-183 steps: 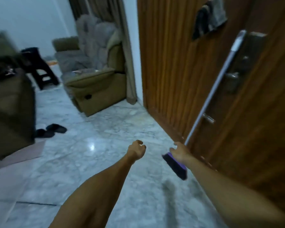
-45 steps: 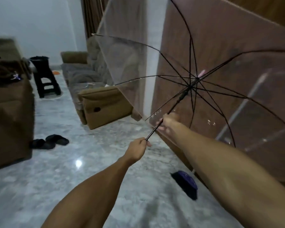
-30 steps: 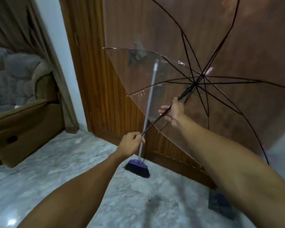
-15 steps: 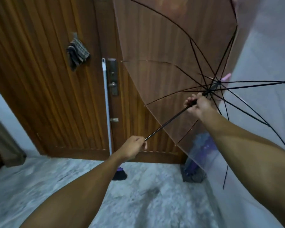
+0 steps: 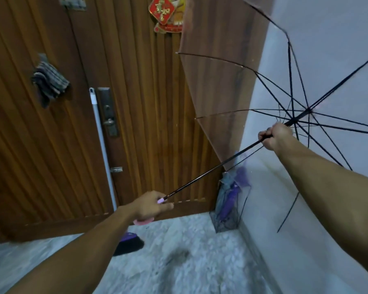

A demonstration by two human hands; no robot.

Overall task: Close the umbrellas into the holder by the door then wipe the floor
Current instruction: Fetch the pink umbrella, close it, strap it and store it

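Wooden ribbed door (image 5: 147,124) fills the background, marble floor (image 5: 179,262) below, pale wall (image 5: 317,49) on the right. One broom leans on the door: white pole (image 5: 101,145) upright beside the lock plate (image 5: 107,111), purple-and-black head (image 5: 129,242) on the floor, partly hidden by the left forearm. One striped cloth (image 5: 49,80) hangs on the door at left; one red paper ornament (image 5: 165,13) near the top. One clear holder (image 5: 228,209) sits in the corner where door meets wall, with a folded purple umbrella (image 5: 229,200) inside it; contents otherwise blurred, count unclear.

One transparent umbrella (image 5: 221,85), open, canopy spread toward the wall and upper right, black ribs fanned out. Its edge overlaps the view of the holder's top. Black shaft (image 5: 210,170) runs diagonally from lower left to upper right.

Left hand (image 5: 151,206) low, arm extended, fist closed around the pink handle (image 5: 143,221) at the shaft's bottom end. Right hand (image 5: 274,137) higher and further right, arm stretched out, fingers wrapped tight around the shaft just below the rib hub. Two hands, both on the same umbrella.
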